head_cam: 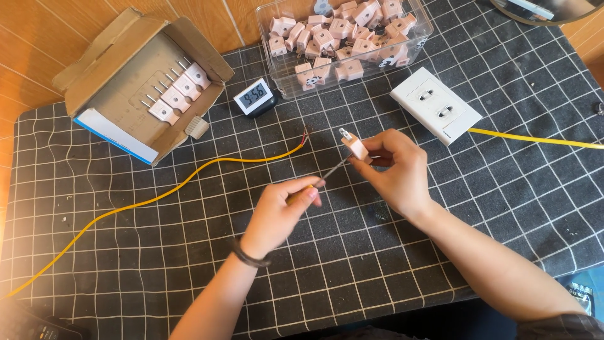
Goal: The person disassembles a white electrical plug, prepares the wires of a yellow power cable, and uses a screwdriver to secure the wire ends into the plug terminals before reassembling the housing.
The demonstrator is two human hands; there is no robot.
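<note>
My right hand [397,169] pinches a small white two-pin plug [353,145] above the mat, its metal prongs pointing up and left. My left hand [280,211] grips a screwdriver [327,176] by its yellowish handle. The thin shaft runs up and right to the underside of the plug. A yellow cable [189,181] with bared red and dark wire ends lies on the mat just left of the plug, apart from it.
A clear plastic tub [420,31] of several white plugs stands at the back. An open cardboard box [135,82] holds a row of plugs at the back left. A small digital clock [253,96], a white double wall socket [435,105] with its own yellow cable, and the black grid mat [157,252].
</note>
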